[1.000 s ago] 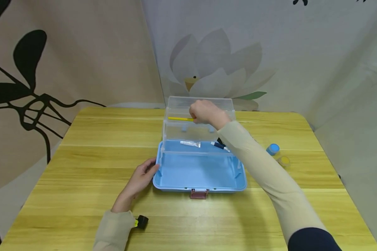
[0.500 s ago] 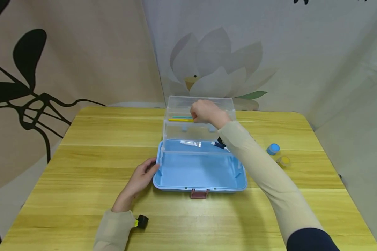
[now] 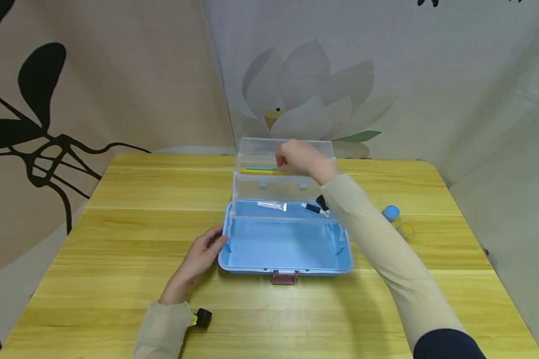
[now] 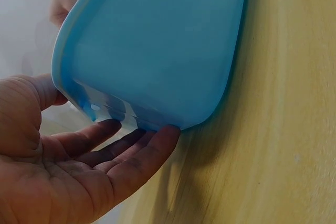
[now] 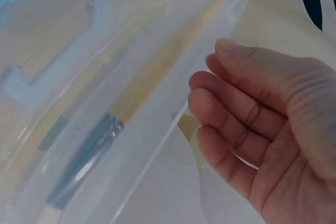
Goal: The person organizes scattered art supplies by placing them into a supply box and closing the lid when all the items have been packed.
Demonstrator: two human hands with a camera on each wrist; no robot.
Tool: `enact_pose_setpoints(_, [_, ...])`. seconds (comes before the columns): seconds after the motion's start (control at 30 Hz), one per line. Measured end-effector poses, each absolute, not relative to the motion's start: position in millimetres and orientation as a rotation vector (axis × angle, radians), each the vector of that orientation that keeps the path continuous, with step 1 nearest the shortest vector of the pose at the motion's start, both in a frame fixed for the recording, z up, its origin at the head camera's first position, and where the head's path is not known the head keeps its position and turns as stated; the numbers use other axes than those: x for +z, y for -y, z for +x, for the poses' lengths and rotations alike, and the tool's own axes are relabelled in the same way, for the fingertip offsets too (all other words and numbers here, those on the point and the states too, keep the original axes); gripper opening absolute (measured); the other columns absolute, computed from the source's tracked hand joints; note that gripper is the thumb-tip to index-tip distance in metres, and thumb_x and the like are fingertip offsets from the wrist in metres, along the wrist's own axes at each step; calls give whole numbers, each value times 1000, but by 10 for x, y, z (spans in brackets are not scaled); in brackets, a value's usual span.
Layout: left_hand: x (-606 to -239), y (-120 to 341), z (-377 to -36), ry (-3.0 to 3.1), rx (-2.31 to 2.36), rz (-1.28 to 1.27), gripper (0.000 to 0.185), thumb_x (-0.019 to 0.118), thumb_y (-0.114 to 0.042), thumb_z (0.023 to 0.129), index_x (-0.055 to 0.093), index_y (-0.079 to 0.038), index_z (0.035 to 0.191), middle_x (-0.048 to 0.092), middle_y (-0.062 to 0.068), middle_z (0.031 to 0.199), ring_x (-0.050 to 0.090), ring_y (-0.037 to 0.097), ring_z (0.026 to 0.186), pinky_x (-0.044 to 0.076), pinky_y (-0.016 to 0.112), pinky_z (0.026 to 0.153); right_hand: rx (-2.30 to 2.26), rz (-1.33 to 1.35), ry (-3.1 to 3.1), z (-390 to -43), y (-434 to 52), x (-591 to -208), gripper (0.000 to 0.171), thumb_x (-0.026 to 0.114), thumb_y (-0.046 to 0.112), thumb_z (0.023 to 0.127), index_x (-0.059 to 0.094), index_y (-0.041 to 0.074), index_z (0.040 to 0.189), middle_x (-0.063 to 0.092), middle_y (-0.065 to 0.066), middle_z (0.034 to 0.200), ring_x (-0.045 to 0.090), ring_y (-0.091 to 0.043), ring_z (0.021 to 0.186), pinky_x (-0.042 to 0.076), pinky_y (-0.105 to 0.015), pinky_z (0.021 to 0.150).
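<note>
On the counter (image 3: 117, 234), left hand (image 3: 200, 258) flat against blue box (image 3: 287, 247), right hand (image 3: 298, 158) loosely curled, empty, over clear tray (image 3: 260, 187) holding yellow pencil (image 3: 258, 172).

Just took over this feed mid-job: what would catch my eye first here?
The open blue box at the middle of the yellow table, its clear lid standing up at the back. The right hand hovers at the lid, holding nothing, beside a yellow stick and a teal one lying inside it. The left hand rests flat against the box's left corner.
</note>
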State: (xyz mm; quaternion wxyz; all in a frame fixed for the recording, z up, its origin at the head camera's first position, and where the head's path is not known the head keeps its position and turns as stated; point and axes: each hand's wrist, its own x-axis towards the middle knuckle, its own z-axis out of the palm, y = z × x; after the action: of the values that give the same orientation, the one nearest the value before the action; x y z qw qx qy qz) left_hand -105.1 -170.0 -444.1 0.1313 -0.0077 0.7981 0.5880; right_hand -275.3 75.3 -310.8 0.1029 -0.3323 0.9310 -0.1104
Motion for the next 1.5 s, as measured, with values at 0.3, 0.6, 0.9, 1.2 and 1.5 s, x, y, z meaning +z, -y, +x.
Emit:
enact_pose_setpoints(0.3, [-4450,1708,-1057,-2325,1701,-17,45,46,-21,100,41,7,136,44,25,136,44,33,124,37,46,102,-407,-933,-2796,-2690,-994,-2982,7,63,9,89,69,6,89,65,-7,84,54,-22,74,48,-33,73])
enact_pose_setpoints(0.6, [-4459,1708,-1063,-2332,1694,-13,46,46,-21,100,41,7,135,44,26,136,44,33,124,38,46,102,-490,-887,-2870,-2617,-1357,-2932,10,66,8,87,70,2,94,66,-10,87,56,-23,73,50,-35,72])
enact_pose_setpoints(0.9, [-4448,1720,-1062,-2331,1690,-23,47,46,-22,100,40,7,136,43,26,137,42,34,125,37,46,103,-616,-778,-2929,-2577,-1733,-2980,9,66,5,86,69,-1,92,68,-14,86,62,-25,76,52,-40,74])
enact_pose_setpoints(1.2, [-4431,1731,-1060,-2310,1699,-41,48,46,-22,100,38,5,138,39,25,140,39,34,128,34,46,105,-684,-789,-2958,-2560,-2115,-3125,5,65,0,85,68,-3,86,66,-14,78,61,-26,69,51,-41,66])
enact_pose_setpoints(1.5, [-4436,1744,-1065,-2315,1697,-40,48,46,-23,100,38,5,138,41,25,140,40,33,127,35,46,104,-703,-620,-2938,-2481,-2507,-3295,12,62,3,88,65,-7,93,66,-18,84,61,-30,75,49,-43,70])
